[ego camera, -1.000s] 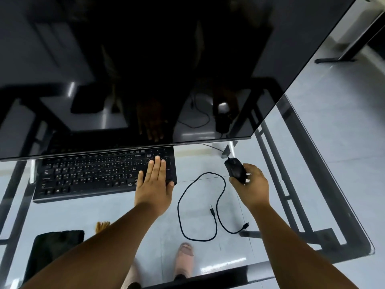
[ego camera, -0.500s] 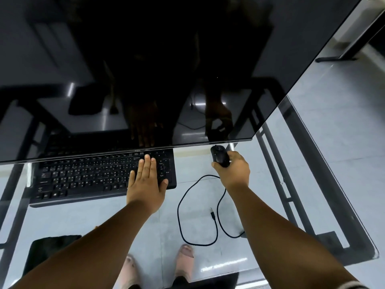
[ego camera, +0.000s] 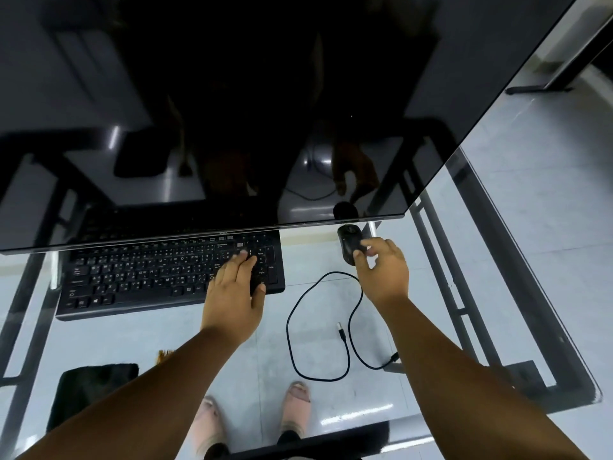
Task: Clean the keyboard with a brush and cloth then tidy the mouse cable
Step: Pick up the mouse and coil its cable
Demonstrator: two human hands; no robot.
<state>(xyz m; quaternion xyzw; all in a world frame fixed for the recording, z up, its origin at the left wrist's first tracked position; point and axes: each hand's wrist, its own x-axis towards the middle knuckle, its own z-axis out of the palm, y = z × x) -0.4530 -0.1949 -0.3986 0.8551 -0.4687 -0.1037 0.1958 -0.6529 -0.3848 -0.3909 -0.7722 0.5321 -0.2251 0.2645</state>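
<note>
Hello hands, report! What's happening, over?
Left hand flat on keyboard. Right hand touching mouse, grip unclear. Cable loose, uncoiled. Nothing blocking.

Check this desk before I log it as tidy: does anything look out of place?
Yes. The mouse cable sprawls in a loose loop across the glass desk, its USB plug lying unplugged inside the loop. The keyboard also sits slightly askew.

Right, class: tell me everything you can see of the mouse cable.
The mouse cable is thin, black and flexible-looking. It runs from near the right hand, which touches the mouse, in a loose open loop across the glass desk. Its plug end lies free inside the loop. It is not yet tidied.
</note>
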